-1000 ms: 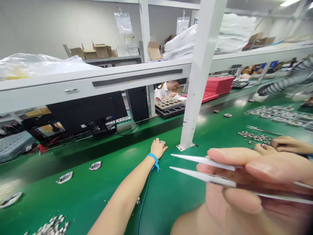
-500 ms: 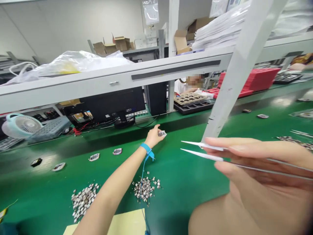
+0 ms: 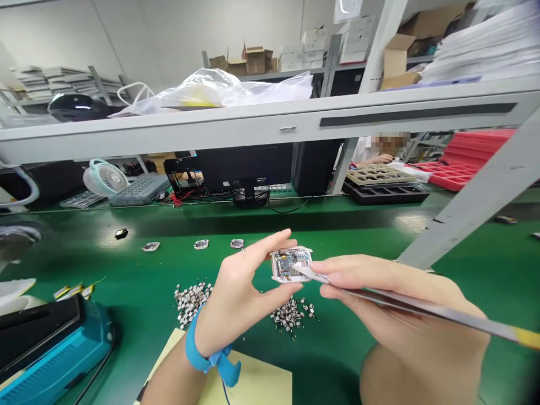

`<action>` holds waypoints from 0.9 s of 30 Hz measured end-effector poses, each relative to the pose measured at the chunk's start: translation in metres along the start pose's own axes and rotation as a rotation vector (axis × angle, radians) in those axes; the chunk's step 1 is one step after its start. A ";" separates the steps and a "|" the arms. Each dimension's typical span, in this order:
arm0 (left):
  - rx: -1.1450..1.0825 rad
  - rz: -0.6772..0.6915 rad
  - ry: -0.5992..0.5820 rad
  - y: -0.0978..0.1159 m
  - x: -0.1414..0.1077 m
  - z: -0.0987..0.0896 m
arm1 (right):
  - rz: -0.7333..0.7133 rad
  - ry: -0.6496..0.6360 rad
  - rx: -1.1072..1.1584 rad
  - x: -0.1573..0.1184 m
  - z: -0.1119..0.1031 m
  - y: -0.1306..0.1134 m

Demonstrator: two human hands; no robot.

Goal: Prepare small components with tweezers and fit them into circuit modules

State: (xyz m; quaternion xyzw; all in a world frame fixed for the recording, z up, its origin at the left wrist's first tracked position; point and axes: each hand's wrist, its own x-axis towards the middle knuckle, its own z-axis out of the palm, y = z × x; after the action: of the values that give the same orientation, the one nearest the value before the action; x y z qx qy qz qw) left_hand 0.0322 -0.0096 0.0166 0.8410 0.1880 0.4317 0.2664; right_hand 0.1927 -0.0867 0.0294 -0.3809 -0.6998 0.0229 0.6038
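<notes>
My left hand (image 3: 244,287), with a blue strap (image 3: 211,354) at its wrist, grips a small white-framed circuit housing (image 3: 287,266) between thumb and fingers. The housing's open side, with its circuit board, faces me. My right hand (image 3: 392,298) is closed on metal tweezers (image 3: 422,308) with white tips. Those tips are together and reach over the right half of the board. Whether anything tiny is between them cannot be told. Below the housing lies a pile of small white parts (image 3: 291,315), and a second pile (image 3: 192,301) is left of my left hand.
Similar housings (image 3: 201,244) stand in a row on the green table (image 3: 139,304). Yellow paper (image 3: 261,377) lies near the front edge. A blue device (image 3: 63,349) is at the left. A slanted white post (image 3: 472,197) rises at the right. Behind are a monitor (image 3: 248,169) and a seated person.
My left hand has come back toward me with the housing. The tweezers in my right hand have closed and now reach over it. The view has turned left.
</notes>
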 end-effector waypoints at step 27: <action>-0.043 0.188 0.126 0.002 -0.015 -0.012 | 0.141 0.134 0.345 -0.008 0.023 -0.004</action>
State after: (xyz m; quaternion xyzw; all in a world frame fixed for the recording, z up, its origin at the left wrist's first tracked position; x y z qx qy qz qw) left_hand 0.0138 -0.0160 0.0140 0.8204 0.1153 0.5106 0.2303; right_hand 0.1711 -0.0843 0.0183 -0.3207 -0.6153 0.1593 0.7022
